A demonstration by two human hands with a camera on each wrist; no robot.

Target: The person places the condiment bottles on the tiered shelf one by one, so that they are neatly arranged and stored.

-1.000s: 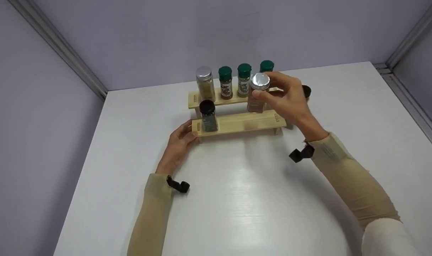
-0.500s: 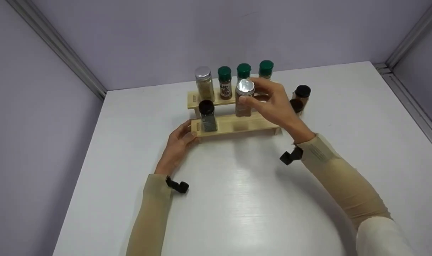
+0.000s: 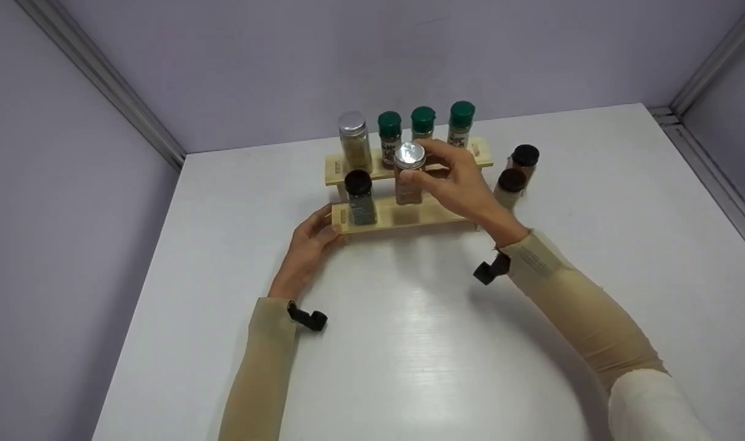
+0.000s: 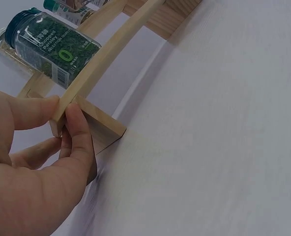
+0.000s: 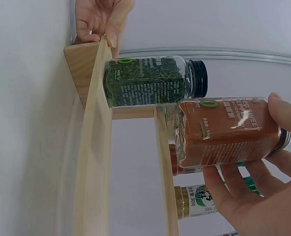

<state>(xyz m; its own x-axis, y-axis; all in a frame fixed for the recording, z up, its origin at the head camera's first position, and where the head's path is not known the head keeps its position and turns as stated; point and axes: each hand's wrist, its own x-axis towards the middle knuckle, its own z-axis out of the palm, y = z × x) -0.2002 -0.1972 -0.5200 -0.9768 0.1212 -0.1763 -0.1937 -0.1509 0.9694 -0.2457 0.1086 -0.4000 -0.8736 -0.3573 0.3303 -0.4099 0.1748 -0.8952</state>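
Note:
My right hand [image 3: 461,187] grips a glass spice jar [image 5: 226,130] of reddish-brown powder with a silver lid, held upright above the lower shelf of a two-tier wooden spice rack [image 3: 434,211]. Its base hangs apart from the shelf. With thumb and fingers, my left hand [image 3: 305,245] pinches the left end of that lower shelf, as the left wrist view shows. A black-lidded jar of chopped parsley [image 4: 52,46] stands on the shelf's left end, beside the left hand.
On the upper tier stand a silver-lidded jar [image 3: 355,144] and several green-capped spice bottles [image 3: 460,125]. Two black-lidded jars, a nearer one [image 3: 508,190] and a farther one [image 3: 524,162], stand on the white table [image 3: 397,343] right of the rack. A wall rises behind.
My right hand has carried the reddish-brown spice jar leftward and slightly lower, toward the parsley jar. The left hand keeps its hold on the rack's end.

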